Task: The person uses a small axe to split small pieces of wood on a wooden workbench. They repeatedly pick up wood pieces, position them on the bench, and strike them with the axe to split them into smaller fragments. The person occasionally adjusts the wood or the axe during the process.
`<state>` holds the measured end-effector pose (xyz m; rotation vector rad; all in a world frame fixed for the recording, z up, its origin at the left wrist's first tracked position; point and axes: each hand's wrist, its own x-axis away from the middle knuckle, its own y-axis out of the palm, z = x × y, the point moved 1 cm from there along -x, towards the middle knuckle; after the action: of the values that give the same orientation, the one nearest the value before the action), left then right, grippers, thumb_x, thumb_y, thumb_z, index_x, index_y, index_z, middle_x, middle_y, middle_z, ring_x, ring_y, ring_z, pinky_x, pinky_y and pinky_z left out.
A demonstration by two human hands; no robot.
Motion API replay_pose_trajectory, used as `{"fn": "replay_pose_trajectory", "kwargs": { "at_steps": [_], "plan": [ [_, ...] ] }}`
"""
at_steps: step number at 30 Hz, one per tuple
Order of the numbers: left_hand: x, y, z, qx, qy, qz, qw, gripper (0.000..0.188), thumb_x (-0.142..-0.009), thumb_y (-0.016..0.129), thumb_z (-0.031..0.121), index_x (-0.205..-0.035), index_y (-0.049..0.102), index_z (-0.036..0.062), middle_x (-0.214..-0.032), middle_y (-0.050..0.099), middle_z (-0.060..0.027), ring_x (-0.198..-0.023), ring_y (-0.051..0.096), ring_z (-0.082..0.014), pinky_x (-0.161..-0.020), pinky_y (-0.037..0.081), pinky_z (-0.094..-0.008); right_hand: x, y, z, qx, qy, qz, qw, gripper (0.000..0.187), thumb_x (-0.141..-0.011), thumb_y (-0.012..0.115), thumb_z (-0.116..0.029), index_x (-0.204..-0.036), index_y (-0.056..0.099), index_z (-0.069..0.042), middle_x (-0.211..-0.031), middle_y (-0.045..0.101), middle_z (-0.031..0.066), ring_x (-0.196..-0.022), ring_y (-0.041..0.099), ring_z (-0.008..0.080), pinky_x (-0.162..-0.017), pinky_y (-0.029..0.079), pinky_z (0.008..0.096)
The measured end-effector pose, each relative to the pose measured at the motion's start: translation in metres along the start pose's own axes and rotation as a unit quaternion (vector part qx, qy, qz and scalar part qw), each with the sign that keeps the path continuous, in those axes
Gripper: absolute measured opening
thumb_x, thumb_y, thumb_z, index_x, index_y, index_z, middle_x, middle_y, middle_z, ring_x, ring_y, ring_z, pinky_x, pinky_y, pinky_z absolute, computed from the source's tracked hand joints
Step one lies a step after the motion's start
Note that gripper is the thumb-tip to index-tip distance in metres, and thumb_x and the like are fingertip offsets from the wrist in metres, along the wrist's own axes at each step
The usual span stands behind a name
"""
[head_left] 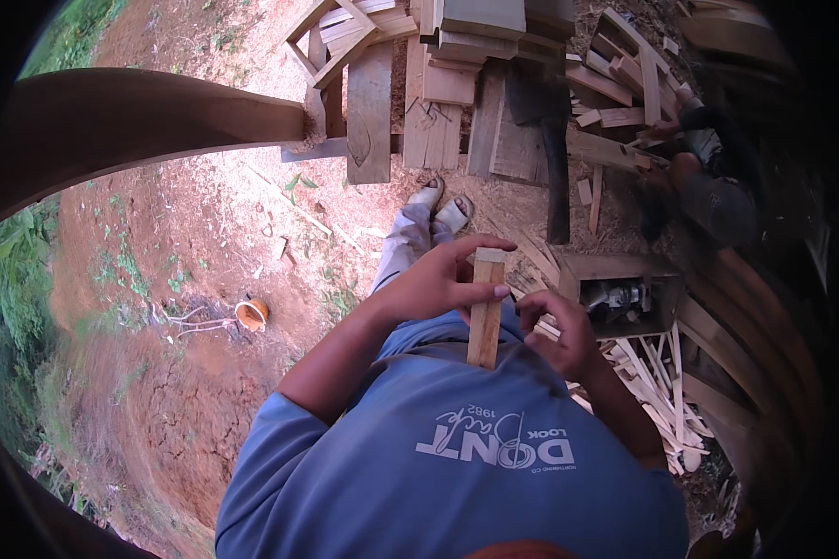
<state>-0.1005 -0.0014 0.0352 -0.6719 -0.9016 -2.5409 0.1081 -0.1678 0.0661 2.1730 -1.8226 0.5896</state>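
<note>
My left hand holds a short squared wooden block upright in front of my blue shirt. The thumb presses on the block's near face, while the fingers reach over and behind its top end. Just right of the block is my right hand, its fingers curled in and apart from the block. Thumb and forefinger nearly meet, and whatever may lie between them is too small to make out. The block's lower end is close to the shirt.
Ahead stand stacked boards and planks on a low bench, with a dark axe-like tool beside them. Joined wooden frames lie further left. At right are a person, a wooden box holding metal machinery, and thin strips.
</note>
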Motion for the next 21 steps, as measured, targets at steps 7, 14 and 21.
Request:
{"fn": "replay_pose_trajectory", "kwargs": {
  "at_steps": [7, 14, 21],
  "plan": [
    [0.002, 0.004, 0.000, -0.035, 0.051, -0.008, 0.998, 0.065, -0.096, 0.082, 0.025, -0.151, 0.051, 0.0073, -0.110, 0.070, -0.0061, -0.096, 0.067, -0.0121, -0.081, 0.056, -0.0310, -0.038, 0.014, -0.031, -0.293, 0.068, 0.100, 0.948, 0.032, -0.108, 0.063, -0.012, -0.137, 0.063, -0.001, -0.102, 0.069, 0.0048, -0.095, 0.067, 0.0084, -0.083, 0.054, 0.0256],
    [0.009, 0.012, 0.022, -0.144, 0.033, -0.026, 0.989, 0.064, -0.093, 0.085, 0.020, -0.147, 0.053, 0.0040, -0.117, 0.071, -0.0062, -0.109, 0.066, -0.0122, -0.095, 0.053, -0.0317, -0.046, 0.029, -0.029, -0.260, 0.044, 0.166, 0.950, 0.023, -0.105, 0.067, -0.008, -0.125, 0.068, 0.001, -0.098, 0.074, 0.0052, -0.089, 0.067, 0.0055, -0.077, 0.053, 0.0219],
    [0.017, 0.030, 0.003, -0.056, 0.129, 0.020, 0.990, 0.082, -0.093, 0.084, 0.021, -0.161, 0.040, 0.0040, -0.133, 0.064, -0.0131, -0.117, 0.065, -0.0160, -0.101, 0.053, -0.0346, -0.032, 0.031, -0.044, -0.228, 0.041, 0.211, 0.950, 0.016, -0.102, 0.070, -0.005, -0.116, 0.071, 0.001, -0.095, 0.074, 0.0057, -0.088, 0.068, 0.0057, -0.075, 0.054, 0.0220]
  ]
}}
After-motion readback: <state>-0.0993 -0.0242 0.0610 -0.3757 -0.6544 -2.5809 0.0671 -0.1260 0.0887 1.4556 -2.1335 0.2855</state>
